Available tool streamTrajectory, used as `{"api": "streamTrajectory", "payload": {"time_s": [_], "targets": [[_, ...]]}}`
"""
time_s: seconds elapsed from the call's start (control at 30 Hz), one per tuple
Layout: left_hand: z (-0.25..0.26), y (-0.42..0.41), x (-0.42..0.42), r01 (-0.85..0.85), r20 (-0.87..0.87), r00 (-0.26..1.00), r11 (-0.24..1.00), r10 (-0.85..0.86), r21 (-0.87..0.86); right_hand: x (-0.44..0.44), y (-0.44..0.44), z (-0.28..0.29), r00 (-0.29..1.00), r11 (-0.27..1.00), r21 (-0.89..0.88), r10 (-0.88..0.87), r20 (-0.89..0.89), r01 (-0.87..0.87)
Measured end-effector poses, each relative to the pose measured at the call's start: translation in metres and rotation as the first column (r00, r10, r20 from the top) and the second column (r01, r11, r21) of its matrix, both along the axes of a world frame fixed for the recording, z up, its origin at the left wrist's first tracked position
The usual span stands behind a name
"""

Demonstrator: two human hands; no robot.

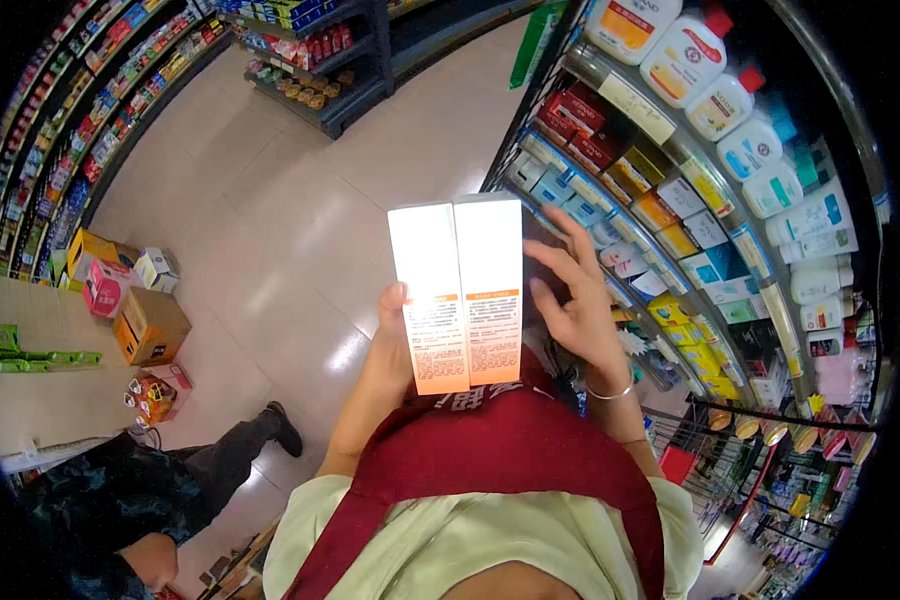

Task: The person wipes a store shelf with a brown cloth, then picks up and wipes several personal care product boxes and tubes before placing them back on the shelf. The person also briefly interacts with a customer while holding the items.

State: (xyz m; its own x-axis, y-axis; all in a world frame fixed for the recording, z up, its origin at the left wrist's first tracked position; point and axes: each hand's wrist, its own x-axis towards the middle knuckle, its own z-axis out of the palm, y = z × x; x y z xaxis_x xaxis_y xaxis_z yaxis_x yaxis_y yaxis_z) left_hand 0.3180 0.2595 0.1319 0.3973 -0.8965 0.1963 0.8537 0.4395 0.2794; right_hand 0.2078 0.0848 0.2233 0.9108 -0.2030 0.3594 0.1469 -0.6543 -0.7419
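Two tall white-and-orange cardboard boxes, a left one (436, 322) and a right one (493, 322), stand side by side in front of my chest, their printed faces towards me. My left hand (396, 315) grips the left box at its side, with the thumb on the edge and the other fingers hidden behind. To the right of the boxes is my right hand (574, 289), its fingers apart and curved, the fingertips close to the right box's edge; nothing shows in it. Below the boxes is a dark red apron (495, 457) with white writing.
Shelves at my right hold white bottles (686, 64), dark red boxes (574, 112) and yellow packs (694, 337). Cardboard cartons (150, 326) stand on the tiled floor at the left. A person in dark clothes (112, 502) is at the lower left. A shelf unit (337, 97) stands ahead.
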Motion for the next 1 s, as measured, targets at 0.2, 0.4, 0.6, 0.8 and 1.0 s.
{"api": "streamTrajectory", "payload": {"time_s": [0.2, 0.4, 0.6, 0.8, 1.0], "targets": [[0.016, 0.017, 0.000, -0.543, 0.351, 0.826, 0.790, 0.441, 0.286, 0.006, -0.019, -0.038, 0.996, 0.949, 0.313, -0.002, -0.093, 0.031], [0.032, -0.007, -0.026, -0.848, 0.918, 0.378, 0.443, 0.118, 0.292, 0.021, 0.028, -0.067, 0.937, 0.848, 0.467, 0.335, -0.104, -0.251], [0.040, -0.010, -0.047, -0.951, 0.995, 0.062, 0.299, -0.078, 0.082, 0.014, 0.017, -0.091, 0.869, 0.669, 0.726, 0.443, -0.221, -0.156], [0.055, 0.022, -0.045, -0.797, 0.894, 0.422, 0.409, -0.147, 0.444, -0.010, 0.020, -0.117, 0.880, 0.046, 0.998, 0.475, 0.013, -0.040], [-0.008, 0.052, -0.040, -0.609, 0.808, 0.531, 0.549, -0.254, 0.573, -0.028, 0.029, -0.137, 0.782, 0.059, 0.997, 0.623, -0.004, -0.042]]}}
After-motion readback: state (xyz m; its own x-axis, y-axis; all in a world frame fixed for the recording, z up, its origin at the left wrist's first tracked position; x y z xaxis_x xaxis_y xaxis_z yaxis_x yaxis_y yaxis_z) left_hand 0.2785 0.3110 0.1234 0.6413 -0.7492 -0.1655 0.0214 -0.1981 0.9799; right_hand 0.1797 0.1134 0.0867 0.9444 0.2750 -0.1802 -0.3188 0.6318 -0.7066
